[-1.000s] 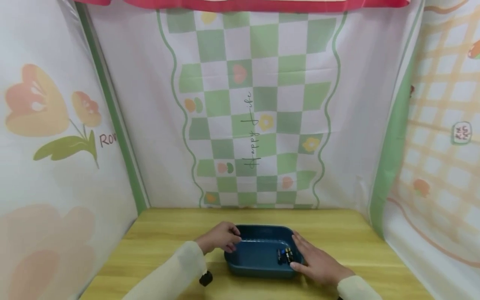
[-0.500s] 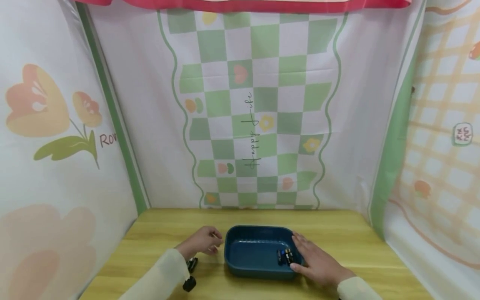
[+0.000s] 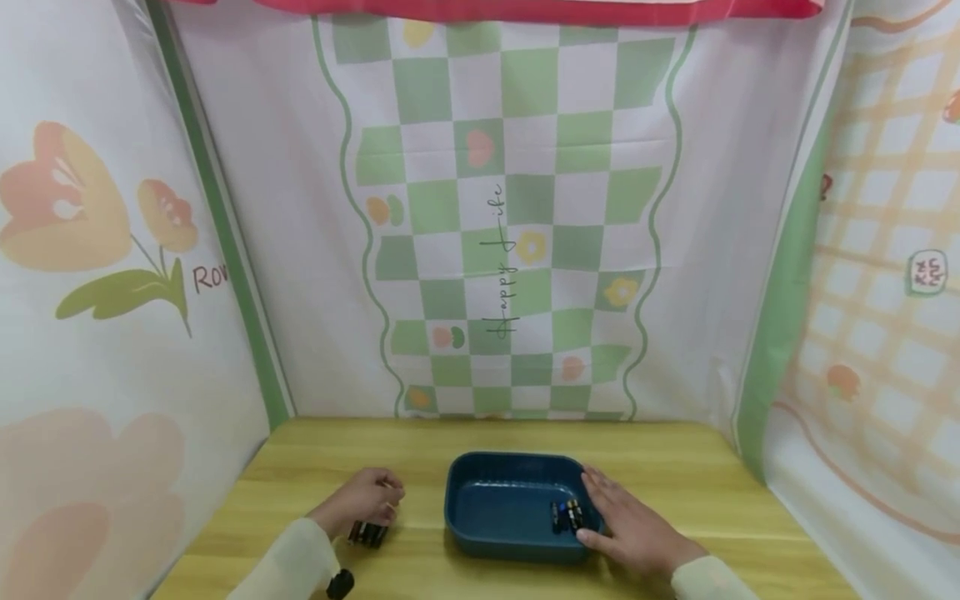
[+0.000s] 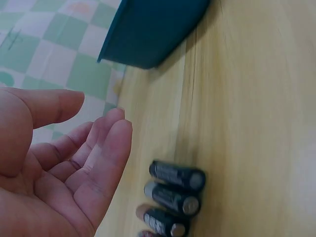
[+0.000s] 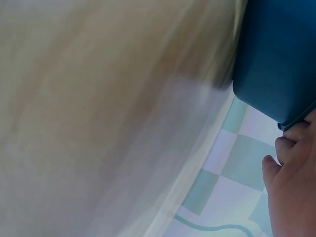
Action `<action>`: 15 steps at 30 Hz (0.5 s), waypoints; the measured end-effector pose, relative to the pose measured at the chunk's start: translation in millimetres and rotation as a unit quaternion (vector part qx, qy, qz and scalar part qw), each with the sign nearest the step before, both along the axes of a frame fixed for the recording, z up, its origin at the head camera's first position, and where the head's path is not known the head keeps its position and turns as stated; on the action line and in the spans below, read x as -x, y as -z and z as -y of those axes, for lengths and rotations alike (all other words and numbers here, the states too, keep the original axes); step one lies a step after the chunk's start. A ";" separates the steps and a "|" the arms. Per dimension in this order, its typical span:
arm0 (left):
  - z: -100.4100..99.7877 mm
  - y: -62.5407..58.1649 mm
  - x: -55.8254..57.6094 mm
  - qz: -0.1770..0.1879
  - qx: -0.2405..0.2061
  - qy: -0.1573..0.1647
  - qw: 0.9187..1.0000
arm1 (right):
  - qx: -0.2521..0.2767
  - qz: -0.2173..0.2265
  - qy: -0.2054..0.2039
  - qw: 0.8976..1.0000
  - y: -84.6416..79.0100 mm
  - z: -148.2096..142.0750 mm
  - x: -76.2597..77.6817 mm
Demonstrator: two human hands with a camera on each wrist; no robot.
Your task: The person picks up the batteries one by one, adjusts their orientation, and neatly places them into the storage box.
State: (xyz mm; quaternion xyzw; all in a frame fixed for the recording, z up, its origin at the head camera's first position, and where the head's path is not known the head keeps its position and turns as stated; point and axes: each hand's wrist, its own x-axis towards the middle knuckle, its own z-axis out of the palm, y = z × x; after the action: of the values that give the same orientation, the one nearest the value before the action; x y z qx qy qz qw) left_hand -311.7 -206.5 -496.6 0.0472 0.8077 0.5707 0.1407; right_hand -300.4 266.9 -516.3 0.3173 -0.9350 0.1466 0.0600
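Note:
A deep blue rectangular dish (image 3: 495,546) stands on the table, with a small cluster of dark batteries (image 3: 566,517) lying in its right end. My right hand (image 3: 633,525) holds that end, thumb at the near corner and fingers along the far side; in the right wrist view the fingertips meet the rim. Left of the dish, my left hand (image 3: 363,500) hovers over a row of several black batteries (image 4: 173,197) lying side by side. Its fingers are loosely bent, thumb apart, with nothing between them in the left wrist view. The row is partly hidden by the hand in the head view.
The wood-grain table (image 3: 420,450) runs back to a hanging green-and-white checked cloth (image 3: 517,250). Patterned cloths also hang on both sides. A small black object (image 3: 340,583) is at the left sleeve's cuff.
My left hand has moved from over the dish's left rim, leftward and toward me, to the battery row. My right hand has stayed at the dish's right end.

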 end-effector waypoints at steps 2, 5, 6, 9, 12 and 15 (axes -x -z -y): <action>4.7 1.2 0.1 0.002 -0.004 -0.002 1.000 | 0.001 0.010 0.001 1.000 -0.7 -0.4 0.3; 12.5 3.9 -0.2 0.002 -0.009 -0.002 1.000 | 0.005 0.023 0.004 1.000 -1.8 -0.3 0.5; 15.4 4.9 -0.6 0.002 -0.010 -0.001 1.000 | 0.006 0.027 0.004 1.000 -2.1 -0.1 0.5; 24.6 7.9 -2.6 -0.002 -0.004 -0.003 1.000 | 0.006 0.026 0.003 1.000 -2.8 0.8 0.6; 33.4 9.4 -5.5 -0.006 0.006 -0.011 1.000 | 0.003 0.023 0.000 1.000 -2.2 1.1 0.9; 40.9 9.7 -7.4 -0.004 0.012 -0.022 1.000 | 0.002 0.022 0.000 1.000 -1.1 0.2 1.0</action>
State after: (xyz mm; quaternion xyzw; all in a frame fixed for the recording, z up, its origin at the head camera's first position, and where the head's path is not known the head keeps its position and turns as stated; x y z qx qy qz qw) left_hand -304.2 -247.4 -506.3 0.0305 0.8158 0.5637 0.1253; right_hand -301.4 266.7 -515.2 0.3143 -0.9357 0.1553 0.0400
